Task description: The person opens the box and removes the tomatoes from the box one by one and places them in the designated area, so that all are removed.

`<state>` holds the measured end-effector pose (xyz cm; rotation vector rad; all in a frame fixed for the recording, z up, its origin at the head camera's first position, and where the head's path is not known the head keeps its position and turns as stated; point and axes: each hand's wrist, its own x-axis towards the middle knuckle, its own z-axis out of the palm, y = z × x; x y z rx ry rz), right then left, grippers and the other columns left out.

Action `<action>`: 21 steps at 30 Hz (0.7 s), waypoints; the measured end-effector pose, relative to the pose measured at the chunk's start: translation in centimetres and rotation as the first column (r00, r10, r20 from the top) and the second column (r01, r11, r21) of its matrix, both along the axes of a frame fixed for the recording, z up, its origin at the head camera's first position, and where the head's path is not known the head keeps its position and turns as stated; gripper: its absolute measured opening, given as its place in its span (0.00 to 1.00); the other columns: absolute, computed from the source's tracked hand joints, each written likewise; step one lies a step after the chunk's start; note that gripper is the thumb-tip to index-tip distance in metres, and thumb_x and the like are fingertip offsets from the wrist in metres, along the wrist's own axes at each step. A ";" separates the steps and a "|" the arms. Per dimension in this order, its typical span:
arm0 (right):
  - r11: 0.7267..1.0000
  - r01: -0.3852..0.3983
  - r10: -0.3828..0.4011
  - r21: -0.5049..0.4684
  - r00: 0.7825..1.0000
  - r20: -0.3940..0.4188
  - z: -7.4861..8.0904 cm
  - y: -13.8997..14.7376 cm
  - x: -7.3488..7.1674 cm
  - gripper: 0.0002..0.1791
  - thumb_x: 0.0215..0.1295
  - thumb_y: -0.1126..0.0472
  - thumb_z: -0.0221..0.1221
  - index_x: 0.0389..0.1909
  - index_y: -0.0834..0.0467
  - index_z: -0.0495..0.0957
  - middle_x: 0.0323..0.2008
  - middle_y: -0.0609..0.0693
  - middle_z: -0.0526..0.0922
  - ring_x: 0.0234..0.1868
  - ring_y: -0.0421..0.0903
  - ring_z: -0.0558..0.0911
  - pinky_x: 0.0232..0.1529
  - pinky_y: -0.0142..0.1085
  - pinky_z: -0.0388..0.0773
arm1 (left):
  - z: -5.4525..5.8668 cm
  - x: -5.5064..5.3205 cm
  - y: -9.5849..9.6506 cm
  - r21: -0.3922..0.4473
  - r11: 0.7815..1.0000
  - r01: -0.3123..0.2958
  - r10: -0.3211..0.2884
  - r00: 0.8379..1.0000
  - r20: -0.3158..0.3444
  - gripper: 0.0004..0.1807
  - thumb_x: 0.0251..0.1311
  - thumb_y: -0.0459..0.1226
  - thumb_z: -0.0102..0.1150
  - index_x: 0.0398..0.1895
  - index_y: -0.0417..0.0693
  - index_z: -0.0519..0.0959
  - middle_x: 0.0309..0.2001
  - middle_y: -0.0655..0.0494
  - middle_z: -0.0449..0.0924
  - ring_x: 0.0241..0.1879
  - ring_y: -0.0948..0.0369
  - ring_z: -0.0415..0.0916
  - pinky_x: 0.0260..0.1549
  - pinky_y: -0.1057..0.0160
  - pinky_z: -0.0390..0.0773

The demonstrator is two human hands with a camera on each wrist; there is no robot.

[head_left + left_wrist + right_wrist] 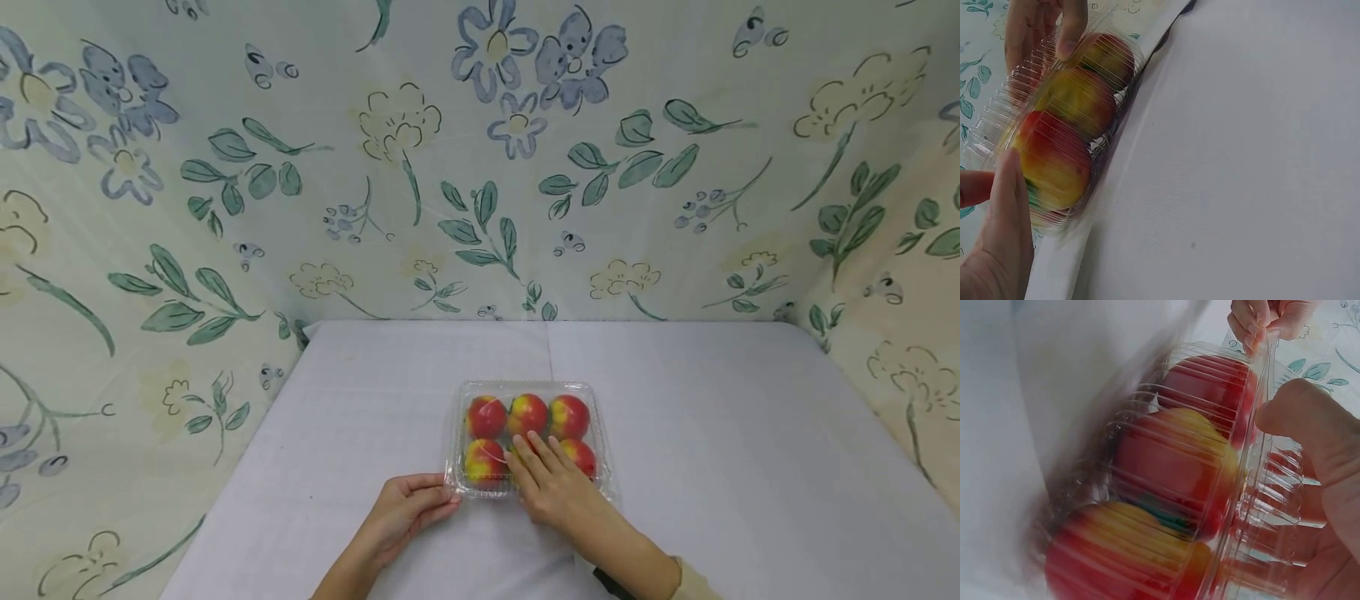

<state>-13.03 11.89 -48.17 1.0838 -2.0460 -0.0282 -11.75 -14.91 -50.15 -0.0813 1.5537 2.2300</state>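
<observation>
A clear plastic clamshell box sits on the white table, its lid down over several red-and-yellow, apple-like fruits in two rows. At its front left corner, my left hand pinches the rim between thumb and fingers. My right hand lies over the front of the lid with its fingers extended, hiding part of the front row. In the right wrist view, the right thumb is at the front rim and the other fingers show through the ribbed plastic. A bit of green shows beside one fruit.
The box stands on a white cloth-covered table, near its front middle. Behind the table and along both sides hangs a floral curtain with blue flowers and green leaves. A fold line runs down the cloth behind the box.
</observation>
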 end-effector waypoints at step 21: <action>1.000 -0.006 0.006 -0.009 1.000 -0.004 0.0 0.0 0.0 0.32 0.82 0.57 0.27 0.49 0.61 0.82 0.49 0.61 0.84 0.51 0.60 0.83 0.52 0.51 0.81 | -0.2 0.1 0.2 -0.006 0.999 -0.041 0.041 0.999 -0.003 0.17 0.65 0.22 0.56 0.54 0.17 0.72 0.40 0.42 0.84 0.40 0.56 0.85 0.47 0.59 0.83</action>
